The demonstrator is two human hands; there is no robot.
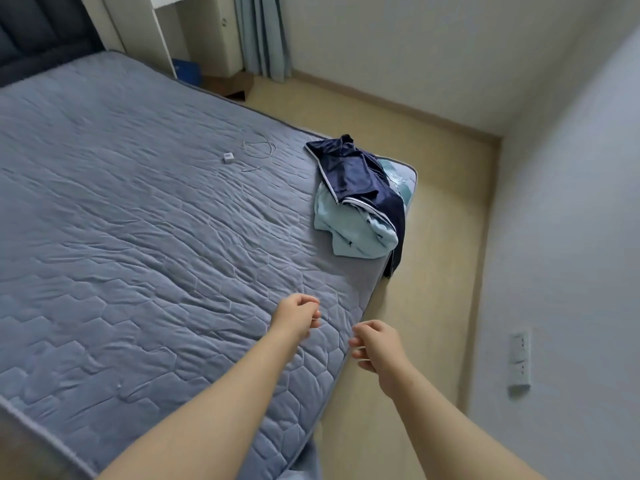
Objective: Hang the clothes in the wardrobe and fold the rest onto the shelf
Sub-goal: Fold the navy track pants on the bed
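Quilted grey-blue bed bears a shiny navy garment crumpled over a soft pale-blue garment at its far corner; our left hand and right hand hover loosely curled, empty

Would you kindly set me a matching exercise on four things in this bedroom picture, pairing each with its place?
Things:
1. navy garment
2. light blue garment
3. white charger plug
4. wall socket

Places:
A. low on the right wall
B. under the other garment
C. middle of the bed, beside a thin cable
D. on top, draping over the bed's corner

Pairs: 1-D, 2-B, 3-C, 4-A
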